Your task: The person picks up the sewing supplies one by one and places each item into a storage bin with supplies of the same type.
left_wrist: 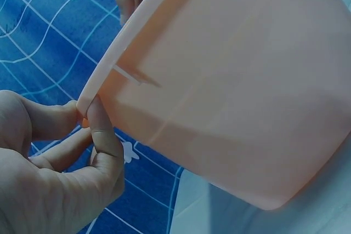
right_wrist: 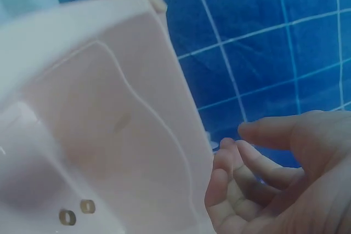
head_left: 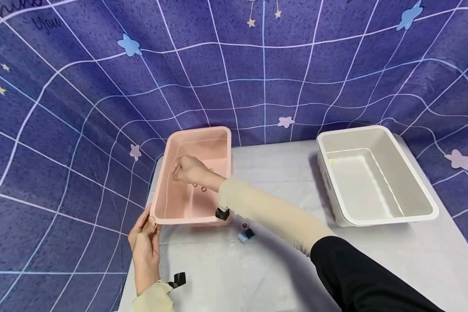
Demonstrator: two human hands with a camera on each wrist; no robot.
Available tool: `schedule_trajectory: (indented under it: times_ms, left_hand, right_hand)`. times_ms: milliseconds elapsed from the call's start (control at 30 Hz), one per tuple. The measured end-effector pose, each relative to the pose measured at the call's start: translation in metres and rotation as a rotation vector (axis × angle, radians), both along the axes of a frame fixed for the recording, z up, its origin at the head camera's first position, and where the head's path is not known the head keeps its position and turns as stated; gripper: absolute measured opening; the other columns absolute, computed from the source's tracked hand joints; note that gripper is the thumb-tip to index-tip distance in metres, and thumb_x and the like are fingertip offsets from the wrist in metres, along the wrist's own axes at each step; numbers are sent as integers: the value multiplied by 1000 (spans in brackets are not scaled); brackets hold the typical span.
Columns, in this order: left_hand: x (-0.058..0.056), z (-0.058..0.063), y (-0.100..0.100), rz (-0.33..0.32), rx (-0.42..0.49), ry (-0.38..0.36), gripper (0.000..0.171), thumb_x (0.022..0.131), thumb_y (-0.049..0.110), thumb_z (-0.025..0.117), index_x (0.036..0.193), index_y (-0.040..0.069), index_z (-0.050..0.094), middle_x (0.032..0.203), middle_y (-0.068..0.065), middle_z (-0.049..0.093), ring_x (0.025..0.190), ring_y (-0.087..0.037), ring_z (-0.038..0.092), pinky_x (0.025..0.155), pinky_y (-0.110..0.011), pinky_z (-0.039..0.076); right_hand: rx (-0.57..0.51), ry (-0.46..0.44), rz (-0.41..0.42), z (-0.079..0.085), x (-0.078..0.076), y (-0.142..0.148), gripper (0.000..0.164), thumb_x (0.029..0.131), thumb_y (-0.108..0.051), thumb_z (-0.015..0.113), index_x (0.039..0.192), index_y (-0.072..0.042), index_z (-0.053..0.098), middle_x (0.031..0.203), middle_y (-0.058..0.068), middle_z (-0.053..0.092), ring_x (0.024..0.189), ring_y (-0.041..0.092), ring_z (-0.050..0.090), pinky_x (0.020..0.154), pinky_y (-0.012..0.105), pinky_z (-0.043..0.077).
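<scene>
**Apparently, the work at the pink bin (head_left: 203, 149) is only partway along**

The pink bin stands on the table (head_left: 273, 167) at nine o'clock in the head view, and the left hand (head_left: 144, 242) pinches its rim at seven o'clock. Over the bin's ten-o'clock side hangs the right hand (head_left: 188, 169), fingers bent and thumb close to the fingertips (whether anything thin sits between them, I cannot tell).

As for progress, rings (head_left: 204, 189) already lie inside; small pieces (head_left: 242, 237) outside sit in neither bin, and whatever the hands are about at the wall seems, in my judgement, unfinished.

Counted: two bins, the pink one and a white bin (head_left: 362, 186) at three o'clock; three rings visible, though the right hand may hide more; three small pieces off the pink bin's five-o'clock corner, one pink, one light blue, one black; one yellow bit (head_left: 330, 161) at ten o'clock inside the white bin.
</scene>
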State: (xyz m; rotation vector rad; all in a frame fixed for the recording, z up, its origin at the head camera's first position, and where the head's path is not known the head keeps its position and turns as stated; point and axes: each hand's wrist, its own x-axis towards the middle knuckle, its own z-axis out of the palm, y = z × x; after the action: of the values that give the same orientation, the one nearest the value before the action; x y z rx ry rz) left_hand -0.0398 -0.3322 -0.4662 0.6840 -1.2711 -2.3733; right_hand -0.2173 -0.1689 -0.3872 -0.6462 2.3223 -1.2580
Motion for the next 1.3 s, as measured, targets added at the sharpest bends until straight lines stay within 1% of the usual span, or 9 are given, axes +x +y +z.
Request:
schedule_trajectory:
  times_ms: [100, 233, 400, 500, 600, 833, 967, 1167, 1300]
  left_hand:
    - [0, 1, 1, 2, -2, -1, 41, 100, -10, 57, 140, -3, 63, 113, -9, 73, 96, -13, 71, 77, -21, 63]
    - [-1, 4, 2, 6, 19, -9, 43, 99, -11, 57, 141, -4, 62, 111, -9, 71, 96, -13, 71, 77, -22, 63]
    - [-1, 5, 2, 16, 34, -28, 43, 98, -14, 57, 139, -3, 64, 110, -9, 70, 96, -13, 72, 77, -22, 63]
    - [0, 5, 1, 19, 35, -32, 43, 98, -15, 56, 139, -3, 64, 110, -9, 70, 96, -13, 73, 78, -22, 64]
    - [0, 5, 2, 24, 33, -30, 43, 98, -15, 56, 138, -2, 65, 109, -9, 71, 95, -14, 74, 79, -22, 64]
    - [0, 5, 1, 20, 22, -22, 43, 98, -14, 57, 139, -2, 64, 110, -9, 72, 96, -14, 74, 81, -23, 64]
    - [0, 5, 1, 9, 16, -17, 43, 98, -14, 56, 139, -2, 64, 109, -7, 72, 95, -13, 74, 80, -22, 64]
    - [-1, 7, 2, 22, 20, -44, 47, 99, -14, 56, 144, -3, 59, 110, -6, 74, 93, -12, 75, 78, -21, 64]
    - [-1, 8, 2, 27, 17, -63, 50, 98, -14, 56, 147, -3, 56, 110, -5, 76, 92, -12, 75, 75, -21, 63]
  right_hand:
    - [-31, 47, 23, 4, 8, 8, 21, 93, -11, 68, 112, -11, 76, 94, -3, 72, 61, 7, 57, 48, 24, 51]
    - [-60, 117, 52, 9, 19, 19, 20, 92, -7, 66, 109, -10, 76, 92, -4, 71, 80, 5, 62, 64, 17, 52]
    - [-47, 154, 80, 14, 31, 32, 19, 92, -8, 67, 108, -14, 75, 95, -6, 73, 84, 2, 63, 72, 14, 50]
    - [-54, 172, 99, 19, 38, 41, 18, 94, -10, 68, 111, -12, 75, 97, -6, 74, 87, 2, 65, 75, 13, 50]
    - [-70, 193, 119, 22, 44, 51, 18, 96, -13, 70, 114, -10, 73, 101, -3, 75, 91, 5, 66, 78, 13, 51]
    - [-92, 294, 135, 24, 53, 71, 17, 96, -14, 70, 112, -12, 73, 103, -2, 78, 89, 5, 68, 79, 14, 51]
    - [-139, 290, 160, 23, 58, 83, 15, 96, -13, 70, 111, -12, 74, 102, 0, 77, 88, 6, 67, 81, 14, 53]
    - [-202, 226, 193, 24, 68, 105, 15, 97, -11, 69, 111, -11, 75, 103, 3, 75, 90, 9, 65, 86, 20, 57]
    - [-226, 221, 216, 25, 74, 119, 16, 97, -9, 69, 112, -10, 74, 104, 3, 74, 92, 9, 65, 85, 18, 56]
